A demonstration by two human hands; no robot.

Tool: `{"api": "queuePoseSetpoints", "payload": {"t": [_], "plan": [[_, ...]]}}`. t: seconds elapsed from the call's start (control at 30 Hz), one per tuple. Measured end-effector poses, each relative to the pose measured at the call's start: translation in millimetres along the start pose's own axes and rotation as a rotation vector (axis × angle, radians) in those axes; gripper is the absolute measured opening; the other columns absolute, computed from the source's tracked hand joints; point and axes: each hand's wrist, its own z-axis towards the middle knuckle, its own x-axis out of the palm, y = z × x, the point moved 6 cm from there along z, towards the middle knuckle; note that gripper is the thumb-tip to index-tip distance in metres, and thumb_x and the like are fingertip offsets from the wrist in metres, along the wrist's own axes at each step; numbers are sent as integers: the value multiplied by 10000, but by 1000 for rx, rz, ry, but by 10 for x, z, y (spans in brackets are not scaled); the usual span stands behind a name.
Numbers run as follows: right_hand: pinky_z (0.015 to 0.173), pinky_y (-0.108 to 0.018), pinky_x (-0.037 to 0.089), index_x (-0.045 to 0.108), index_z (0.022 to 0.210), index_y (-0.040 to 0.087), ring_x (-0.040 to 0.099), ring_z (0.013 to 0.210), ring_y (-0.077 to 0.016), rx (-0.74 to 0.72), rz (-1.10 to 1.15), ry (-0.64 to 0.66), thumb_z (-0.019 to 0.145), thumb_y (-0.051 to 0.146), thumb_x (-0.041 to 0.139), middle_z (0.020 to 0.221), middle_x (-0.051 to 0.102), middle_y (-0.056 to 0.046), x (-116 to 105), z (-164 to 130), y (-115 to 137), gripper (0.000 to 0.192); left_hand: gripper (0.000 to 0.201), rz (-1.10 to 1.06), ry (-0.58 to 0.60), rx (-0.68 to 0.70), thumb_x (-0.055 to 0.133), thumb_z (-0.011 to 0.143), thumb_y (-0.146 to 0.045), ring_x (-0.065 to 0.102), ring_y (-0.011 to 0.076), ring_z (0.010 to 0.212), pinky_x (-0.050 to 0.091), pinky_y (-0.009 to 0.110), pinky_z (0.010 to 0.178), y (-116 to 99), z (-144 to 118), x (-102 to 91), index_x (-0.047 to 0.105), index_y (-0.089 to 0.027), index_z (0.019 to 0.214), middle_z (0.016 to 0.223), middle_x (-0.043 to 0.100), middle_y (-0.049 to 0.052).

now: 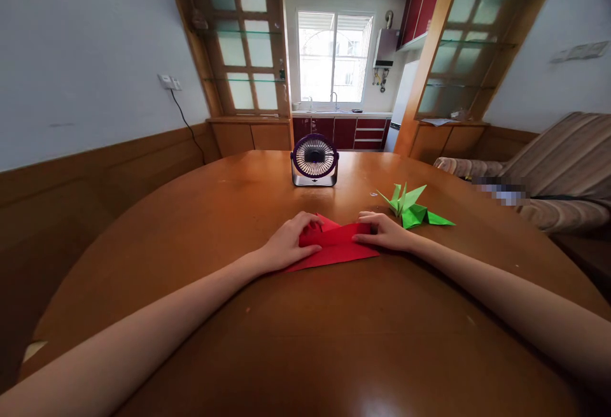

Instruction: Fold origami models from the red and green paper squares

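Red paper (pixel 337 253) lies folded on the table (pixel 305 340), left hand (pixel 288 242) and right hand (pixel 384 232) each holding one side, green folded paper (pixel 414 216) near the right

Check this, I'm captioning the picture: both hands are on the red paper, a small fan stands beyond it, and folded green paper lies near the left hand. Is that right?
No: the head view shows the folded green paper near the right hand, not the left hand. Both hands are on the red paper, and the small fan stands beyond it.
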Motion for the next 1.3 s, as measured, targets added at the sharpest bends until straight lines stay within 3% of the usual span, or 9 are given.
{"api": "queuePoseSetpoints", "payload": {"t": [0.1, 0.23, 0.37, 0.6, 0.77, 0.9, 1.0, 1.13, 1.3], "plan": [[629, -282, 354, 505, 624, 166, 429, 672, -129, -15, -19, -5, 859, 478, 625, 723, 457, 11, -6, -1, 11, 409, 425, 23, 40, 44, 631, 849, -322, 541, 208, 1070, 441, 409, 971, -39, -1, 20, 554, -243, 1260, 1195, 537, 81], [643, -289, 372, 533, 647, 165, 443, 684, -135, -20, -22, 2, 864, 470, 623, 731, 472, 6, -17, -3, 30, 385, 254, 125, 122, 43, 596, 880, -350, 508, 239, 1134, 383, 453, 1014, -45, 4, 61, 680, -243, 1094, 1199, 552, 80], [652, -296, 387, 572, 684, 164, 457, 698, -140, -12, -20, 19, 864, 475, 622, 758, 500, -5, -17, -4, 51, 363, 238, 134, 138, 0, 599, 873, -408, 509, 248, 1124, 373, 463, 1010, -34, 19, 55, 724, -246, 993, 1186, 572, 72], [630, -293, 359, 509, 613, 172, 436, 664, -135, 17, -13, -11, 879, 524, 576, 703, 462, 9, -18, 12, 40, 446, 420, -51, 122, -90, 523, 898, -484, 570, 204, 988, 454, 376, 914, 48, 87, 52, 687, -189, 650, 1040, 611, 50], [629, -288, 342, 450, 583, 178, 432, 654, -129, 35, -67, -32, 874, 517, 587, 684, 453, 15, -19, 25, 8, 468, 347, -127, 78, -168, 607, 838, -477, 610, 183, 862, 482, 335, 833, 157, 164, 65, 689, -183, 673, 938, 629, 42], [624, -285, 336, 429, 588, 179, 431, 634, -121, 54, -109, -41, 871, 505, 596, 685, 449, 22, -22, 36, -6, 464, 315, -17, 34, -163, 646, 805, -487, 615, 182, 808, 488, 331, 788, 199, 172, 47, 679, -178, 752, 897, 633, 37], [636, -287, 342, 447, 607, 178, 445, 648, -127, 66, -134, -30, 881, 495, 584, 699, 470, 13, -12, 37, -4, 441, 330, 164, -8, -122, 638, 817, -501, 609, 195, 823, 491, 340, 772, 182, 141, 18, 654, -177, 881, 937, 628, 49], [649, -290, 343, 445, 616, 181, 455, 679, -142, 55, -187, -43, 893, 490, 564, 712, 489, -3, 1, 27, 8, 431, 308, 495, -66, 43, 572, 899, -380, 579, 265, 1023, 453, 433, 894, 19, 100, 11, 608, -164, 1115, 1146, 600, 128], [655, -290, 338, 465, 643, 178, 450, 686, -149, 35, -223, -54, 903, 461, 559, 719, 494, -9, 26, 20, -6, 396, 266, 592, 67, 317, 442, 954, -164, 524, 248, 1197, 354, 463, 1056, -249, 45, 228, 627, -212, 1139, 1304, 566, 105]]}}
